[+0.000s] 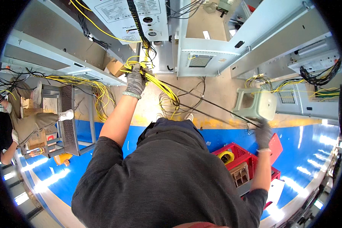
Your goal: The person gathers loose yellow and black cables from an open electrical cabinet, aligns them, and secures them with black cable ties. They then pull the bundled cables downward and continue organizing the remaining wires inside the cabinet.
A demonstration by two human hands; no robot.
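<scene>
My left hand (135, 80), in a grey glove, is raised and closed around a bundle of yellow and black wires (159, 85) that hangs from a grey electrical cabinet (140, 22). My right hand (263, 133), also in a grey glove, is stretched out to the right and grips the far ends of black cables (212, 104) that run taut from the bundle across to it. Loose yellow wire loops (169, 104) lie on the floor below the cables.
A pale green plastic stool (256, 104) stands near my right hand. A red crate (241, 161) with a yellow wire coil sits on the blue floor. A metal step ladder (68, 121) with another person's legs (38, 121) on it is at left. Open cabinets (311, 72) line the right.
</scene>
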